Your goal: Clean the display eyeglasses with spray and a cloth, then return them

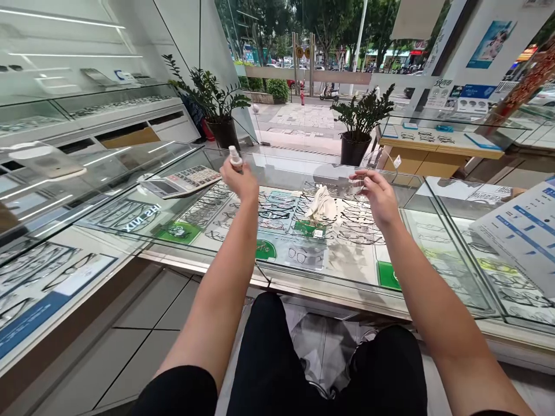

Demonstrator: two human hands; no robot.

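My left hand [241, 180] is wrapped round a small spray bottle [235, 157] with a white nozzle, upright above the glass counter. Most of the bottle is hidden by my fingers. To the right, my right hand [378, 193] pinches a pair of thin-rimmed eyeglasses [387, 152], raised over the counter's far side; a small white tag [397, 162] hangs by them. The frame is faint against the background. Between my hands, a crumpled cream cloth [321, 204] lies on the glass top. Under the glass are rows of eyeglasses [274, 215].
A large calculator [184, 180] lies on the counter to the left. A printed blue-and-white sheet [522, 231] stands at the right. Two potted plants [223, 130] stand beyond the counter, before the glass front. My knees are close to the counter's front edge [312, 289].
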